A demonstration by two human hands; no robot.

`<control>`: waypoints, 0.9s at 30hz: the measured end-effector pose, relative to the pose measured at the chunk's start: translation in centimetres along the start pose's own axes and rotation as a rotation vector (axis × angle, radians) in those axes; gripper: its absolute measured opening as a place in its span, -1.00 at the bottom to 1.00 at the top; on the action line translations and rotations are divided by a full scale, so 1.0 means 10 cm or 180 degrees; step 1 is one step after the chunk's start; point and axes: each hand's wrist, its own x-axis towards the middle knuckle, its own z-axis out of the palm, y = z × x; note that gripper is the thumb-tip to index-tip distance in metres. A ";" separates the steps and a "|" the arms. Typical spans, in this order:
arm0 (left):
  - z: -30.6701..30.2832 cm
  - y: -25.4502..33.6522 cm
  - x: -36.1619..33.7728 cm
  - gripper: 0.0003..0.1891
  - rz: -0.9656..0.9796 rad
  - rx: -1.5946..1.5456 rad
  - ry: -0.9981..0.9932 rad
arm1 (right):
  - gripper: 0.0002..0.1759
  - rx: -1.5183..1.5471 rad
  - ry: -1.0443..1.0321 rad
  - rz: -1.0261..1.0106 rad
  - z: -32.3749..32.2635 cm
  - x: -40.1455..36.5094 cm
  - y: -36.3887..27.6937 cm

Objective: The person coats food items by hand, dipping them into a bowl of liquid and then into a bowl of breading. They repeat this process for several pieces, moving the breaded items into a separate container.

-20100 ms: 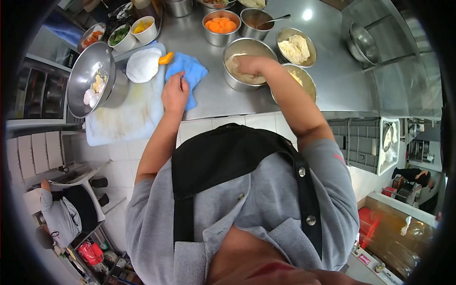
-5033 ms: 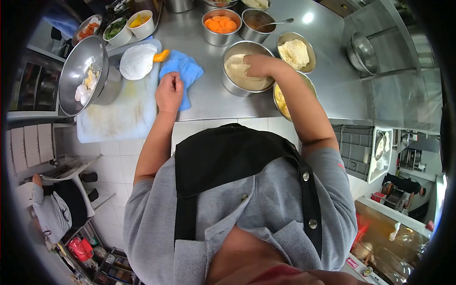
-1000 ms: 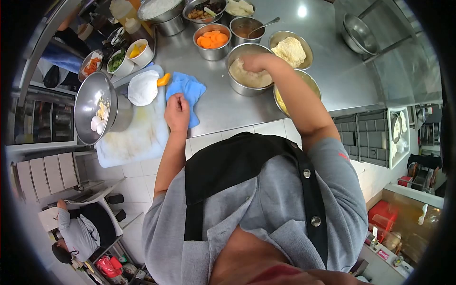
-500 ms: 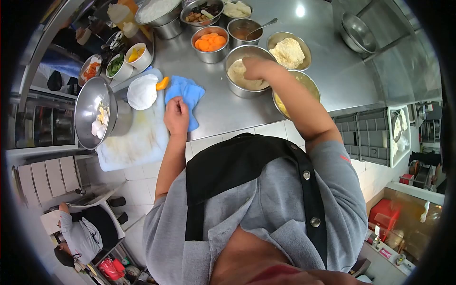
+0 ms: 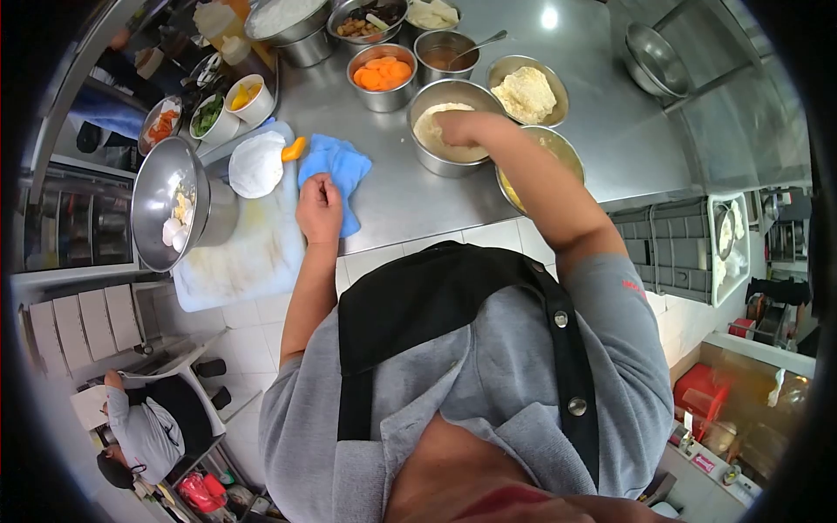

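My right hand [image 5: 459, 128] reaches down into a steel bowl [image 5: 421, 159] of pale, fine crumbs or flour [image 5: 428, 131]. The fingers are mostly hidden in it, so their grip does not show. Curled into a loose fist, my left hand [image 5: 320, 207] rests at the lower part of a blue cloth [image 5: 340, 164], with nothing visible in it. To its left, a white round sheet [image 5: 256, 166] and a curved orange piece [image 5: 295, 149] lie on a cutting board [image 5: 244, 270]. Under my right forearm stands a bowl with yellow contents [image 5: 562, 150].
Around the crumb bowl stand bowls of sliced carrots [image 5: 382, 73], sauce with a spoon [image 5: 475, 50] and lumpy cream-coloured crumbs [image 5: 525, 94]. A tilted steel bowl [image 5: 148, 209] holding eggshells is at the left. Another person [image 5: 166, 427] sits at lower left.
My right hand has shifted slightly left and lower inside the crumb bowl. The left fist stays by the cloth. The whole view has moved a little.
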 end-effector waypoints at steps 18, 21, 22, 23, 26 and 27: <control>-0.04 0.09 0.00 -0.91 -0.0002 0.0024 0.0008 | -0.45 -0.0548 -0.0050 0.0398 -0.06 -0.31 -0.25; -0.01 0.06 0.02 -0.91 0.0090 0.0029 0.0109 | -0.45 -0.0701 0.0791 0.0452 0.19 -0.21 -0.17; -0.01 0.06 0.02 -0.92 0.0071 0.0058 0.0099 | -0.48 -0.0650 0.0817 0.0503 0.19 -0.20 -0.16; -0.01 0.05 0.01 -0.92 0.0051 0.0088 0.0084 | -0.50 -0.0595 0.0841 0.0554 0.20 -0.18 -0.15; -0.03 0.07 0.02 -0.92 0.0002 0.0096 0.0051 | -0.51 -0.0396 0.0494 0.0433 0.10 -0.14 -0.08; -0.03 0.08 0.02 -0.91 0.0016 0.0072 0.0066 | -0.50 -0.0337 0.0309 0.0336 0.02 -0.17 -0.08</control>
